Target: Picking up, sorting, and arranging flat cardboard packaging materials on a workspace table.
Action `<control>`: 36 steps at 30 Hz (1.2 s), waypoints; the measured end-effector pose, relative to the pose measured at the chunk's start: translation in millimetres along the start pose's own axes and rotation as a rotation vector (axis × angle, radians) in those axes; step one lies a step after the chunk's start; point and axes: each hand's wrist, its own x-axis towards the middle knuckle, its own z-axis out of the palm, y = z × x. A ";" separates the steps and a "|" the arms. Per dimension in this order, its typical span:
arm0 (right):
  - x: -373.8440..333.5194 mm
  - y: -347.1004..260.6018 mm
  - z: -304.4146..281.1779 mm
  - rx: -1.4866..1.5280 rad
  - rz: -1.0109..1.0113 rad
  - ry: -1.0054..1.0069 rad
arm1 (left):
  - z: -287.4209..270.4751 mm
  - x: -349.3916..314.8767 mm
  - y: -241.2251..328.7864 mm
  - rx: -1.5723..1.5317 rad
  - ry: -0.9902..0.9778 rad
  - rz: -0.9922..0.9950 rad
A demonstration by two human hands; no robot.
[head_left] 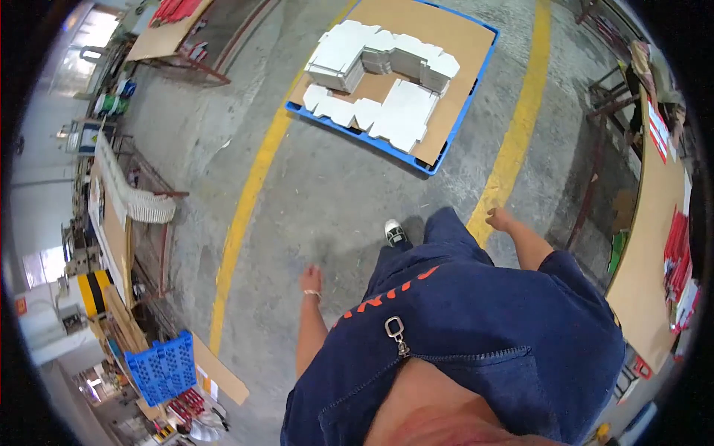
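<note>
My left hand [312,280], a bracelet at its wrist, hangs low over the grey floor with its fingers loosely bent. Nothing shows in it. On the other side, my right hand [500,218] is held out near a yellow floor line, thumb and fingers a little apart and no object in them. Both hands are well away from the stacks of white die-cut flat pieces [410,111] ahead of me. Those stacks stand on a brown board [462,44] on a blue pallet [455,132], around a bare patch of board. One shoe [396,233] shows below me.
Yellow lines [249,193] run along the concrete floor on both sides of the pallet. At the right, a long table [632,297] carries red items. Along the left stand a workbench [111,223] with a ribbed white stack and a blue plastic crate [162,368].
</note>
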 end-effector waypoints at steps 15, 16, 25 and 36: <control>170.4 -31.8 54.4 0.373 0.383 -0.038 | 153.5 267.2 411.3 0.403 -0.621 0.321; 193.7 -37.1 50.0 0.409 0.364 -0.035 | 175.6 280.9 435.7 0.478 -0.704 0.413; 487.5 -87.8 51.1 0.667 0.388 0.185 | 423.3 536.5 494.2 0.589 -0.605 0.542; 678.4 -37.7 101.4 0.725 0.718 0.613 | 563.9 645.5 495.2 0.531 -0.456 0.445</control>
